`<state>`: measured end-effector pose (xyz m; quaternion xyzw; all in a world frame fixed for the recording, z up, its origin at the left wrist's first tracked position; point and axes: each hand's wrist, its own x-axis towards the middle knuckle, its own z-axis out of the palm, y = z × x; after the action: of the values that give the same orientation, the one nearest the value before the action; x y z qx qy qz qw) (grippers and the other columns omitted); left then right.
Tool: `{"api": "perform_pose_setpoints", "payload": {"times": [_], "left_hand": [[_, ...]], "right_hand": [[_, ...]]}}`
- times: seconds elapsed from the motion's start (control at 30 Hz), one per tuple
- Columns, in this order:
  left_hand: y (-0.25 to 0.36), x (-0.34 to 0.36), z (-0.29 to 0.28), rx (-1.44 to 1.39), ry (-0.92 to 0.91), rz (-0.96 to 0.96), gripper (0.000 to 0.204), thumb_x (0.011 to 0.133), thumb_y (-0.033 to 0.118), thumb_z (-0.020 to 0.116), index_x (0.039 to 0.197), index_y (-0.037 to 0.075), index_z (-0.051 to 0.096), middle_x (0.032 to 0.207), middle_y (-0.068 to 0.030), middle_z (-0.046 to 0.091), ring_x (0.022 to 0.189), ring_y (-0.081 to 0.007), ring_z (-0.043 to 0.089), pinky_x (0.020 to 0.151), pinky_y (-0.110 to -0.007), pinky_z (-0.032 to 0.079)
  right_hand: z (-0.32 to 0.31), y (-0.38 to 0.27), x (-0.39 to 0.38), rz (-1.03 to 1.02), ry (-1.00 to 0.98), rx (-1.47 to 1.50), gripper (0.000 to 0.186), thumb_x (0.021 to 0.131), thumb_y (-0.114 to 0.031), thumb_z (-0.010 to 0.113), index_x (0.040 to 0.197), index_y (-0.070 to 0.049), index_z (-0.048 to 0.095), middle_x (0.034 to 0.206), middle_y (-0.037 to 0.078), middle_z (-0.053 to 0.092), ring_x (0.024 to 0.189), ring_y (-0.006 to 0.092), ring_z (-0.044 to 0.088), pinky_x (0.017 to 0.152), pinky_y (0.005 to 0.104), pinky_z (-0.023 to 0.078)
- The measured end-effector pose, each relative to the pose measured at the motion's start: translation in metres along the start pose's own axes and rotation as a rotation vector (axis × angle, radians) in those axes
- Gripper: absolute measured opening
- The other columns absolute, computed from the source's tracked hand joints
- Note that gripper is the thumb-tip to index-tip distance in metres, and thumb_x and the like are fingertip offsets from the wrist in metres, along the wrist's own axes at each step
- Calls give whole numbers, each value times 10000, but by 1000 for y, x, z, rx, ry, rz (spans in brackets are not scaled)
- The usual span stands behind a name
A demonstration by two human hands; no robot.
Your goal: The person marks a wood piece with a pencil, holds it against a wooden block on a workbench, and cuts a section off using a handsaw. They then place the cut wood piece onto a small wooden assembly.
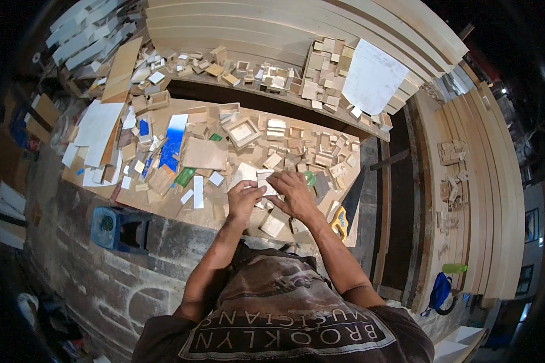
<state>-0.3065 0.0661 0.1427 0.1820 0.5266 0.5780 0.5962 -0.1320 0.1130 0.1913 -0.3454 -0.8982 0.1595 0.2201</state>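
Between both hands is a small pale wooden piece (264,176), perhaps a little block or box; its exact shape is partly covered by fingers. My left hand (246,199) pinches its left side with thumb and fingertips. From the right, my right hand (293,192) closes over it with bent fingers. A pale flat wooden block (275,222) lies on the tabletop just below the hands. Small wooden boxes and offcuts surround them, among them a square wooden frame (243,133) and a flat wooden board (205,153).
A handsaw with a yellow handle (340,224) lies at the worktable's right edge. Blue-painted strips (174,142) and white pieces lie on the left. Behind, a shelf carries more small boxes (274,77) beside stacked planks (224,27). A blue plastic stool (106,227) stands left.
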Motion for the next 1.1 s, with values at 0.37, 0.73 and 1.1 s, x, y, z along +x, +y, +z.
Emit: {"api": "perform_pose_setpoints", "payload": {"times": [0.37,0.73,1.1], "left_hand": [[3,-5,-12,-1,-10,-20,260,853,39,797,997,16,582,703,-20,595,545,-85,510,429,-246,384],[-2,-6,-14,26,-50,33,350,812,42,832,1079,18,607,925,-73,697,743,-104,611,600,-254,488],[9,-10,-31,-15,-166,112,487,822,15,800,1246,-30,563,1123,-125,704,1005,-175,665,901,-300,534]], "right_hand": [[15,8,0,-53,51,178,474,797,-205,822,1231,-75,680,1230,112,654,1173,334,581,1007,461,415],[0,-8,-5,4,128,157,599,753,-223,858,1290,-78,635,1295,145,625,1220,350,570,1035,466,418],[30,48,-87,764,496,496,278,919,-164,729,1147,-8,700,926,103,717,861,168,662,770,308,522]]}}
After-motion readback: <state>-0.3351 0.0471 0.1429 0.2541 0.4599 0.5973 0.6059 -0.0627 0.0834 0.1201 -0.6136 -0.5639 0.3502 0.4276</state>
